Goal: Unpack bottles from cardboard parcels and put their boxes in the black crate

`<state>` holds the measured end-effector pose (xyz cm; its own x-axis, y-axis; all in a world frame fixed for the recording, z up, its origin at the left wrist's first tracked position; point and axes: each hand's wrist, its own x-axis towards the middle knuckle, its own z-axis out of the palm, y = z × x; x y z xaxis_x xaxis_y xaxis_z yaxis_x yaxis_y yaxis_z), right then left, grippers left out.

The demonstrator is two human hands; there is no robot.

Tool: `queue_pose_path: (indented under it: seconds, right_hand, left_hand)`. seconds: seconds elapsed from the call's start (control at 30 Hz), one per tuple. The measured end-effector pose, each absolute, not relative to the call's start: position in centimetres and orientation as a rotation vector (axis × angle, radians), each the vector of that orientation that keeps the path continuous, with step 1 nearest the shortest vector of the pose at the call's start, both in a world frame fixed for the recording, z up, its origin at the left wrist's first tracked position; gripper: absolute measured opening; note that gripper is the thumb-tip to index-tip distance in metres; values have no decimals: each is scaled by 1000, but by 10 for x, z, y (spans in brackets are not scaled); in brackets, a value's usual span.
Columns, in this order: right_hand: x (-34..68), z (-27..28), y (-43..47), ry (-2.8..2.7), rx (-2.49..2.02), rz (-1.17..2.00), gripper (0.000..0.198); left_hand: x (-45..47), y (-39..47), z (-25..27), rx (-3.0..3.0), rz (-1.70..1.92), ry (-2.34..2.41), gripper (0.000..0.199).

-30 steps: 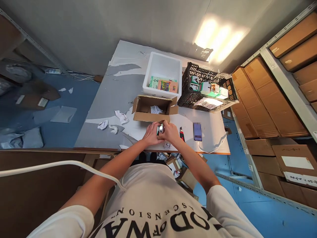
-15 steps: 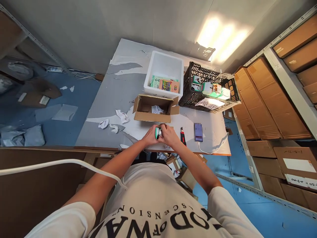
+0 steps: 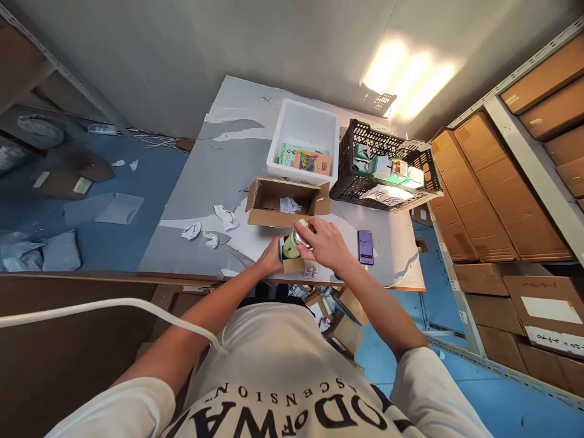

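Note:
My left hand [image 3: 271, 258] is closed round a small cardboard box [image 3: 292, 266] near the table's front edge. Out of that box pokes a pale green cup [image 3: 291, 246] with a shiny silver end, lying tilted. The fingers of my right hand [image 3: 329, 242] are wrapped round the silver end. Just beyond my hands stands an open brown carton [image 3: 274, 218] with crumpled white paper [image 3: 289, 205] inside. A clear crinkled wrapper or crumpled paper [image 3: 310, 270] lies beside the small box.
Behind the carton is a white tub [image 3: 303, 125] holding printed packages. A black crate [image 3: 343, 176] with small boxes stands to its right. A phone [image 3: 365, 247] on a cable lies at right, scraps of paper [image 3: 225, 216] at left. Boxes fill the shelf [image 3: 513, 131].
My right hand has moved right and turned, with the green cup now showing out of the small box. My right arm now covers the red and black utility knife.

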<state>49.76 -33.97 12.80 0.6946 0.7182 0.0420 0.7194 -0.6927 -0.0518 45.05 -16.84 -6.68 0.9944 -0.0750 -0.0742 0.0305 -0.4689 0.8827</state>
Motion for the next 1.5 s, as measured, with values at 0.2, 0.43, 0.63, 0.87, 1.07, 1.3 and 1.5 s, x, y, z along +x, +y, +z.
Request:
queue_pose_path:
  seconds: [0.2,0.43,0.63,0.87,1.07,1.3,1.5]
  right_hand:
    - [519,167,-351,-1158,-2521,-197,45]
    - [538,175,-349,-1170,-2347,-262,46]
    - [568,197,-356,-1081,-2078,-194,50]
    - [586,176,-351,-707,-1645,90,66]
    - [580,148,-343,-499,-1537,290,60]
    - [582,138,-339,-423,-1484,305,57]
    - [585,134,-333,-320,-1505,189,56]
  left_hand:
    - [444,-166,-72,2040,-23,-106,114]
    - [435,-155,-68,2031,43,-204,121]
    - [424,-126,-11,1844,188,-264,103]
    - [436,-156,77,1040,-179,-82,77]
    - [421,-173,79,1048,-195,32,70]
    - [416,-189,80,1017,-218,89,72]
    - [414,-199,73,1062,-12,230,61]
